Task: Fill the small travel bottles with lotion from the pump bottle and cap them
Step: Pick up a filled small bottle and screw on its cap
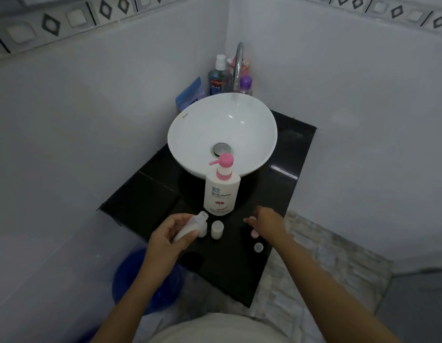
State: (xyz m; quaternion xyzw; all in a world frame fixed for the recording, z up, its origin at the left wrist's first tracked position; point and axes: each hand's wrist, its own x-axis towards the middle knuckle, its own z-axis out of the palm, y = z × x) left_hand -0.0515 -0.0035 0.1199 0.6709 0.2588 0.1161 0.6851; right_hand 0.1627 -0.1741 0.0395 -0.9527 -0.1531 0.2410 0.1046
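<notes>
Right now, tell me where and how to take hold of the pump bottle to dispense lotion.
Press the pink pump head from above with the free right hand. The pump bottle stands upright on the black counter, spout pointing left, so the left hand can bring its open travel bottle under it.

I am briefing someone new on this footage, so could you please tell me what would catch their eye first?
Probably the white basin on the black counter in the tiled corner, with the pink-topped pump bottle standing just in front of it. Below that, the left hand holds an uncapped travel bottle, tilted, while the right hand reaches over the counter near a loose cap.
</notes>
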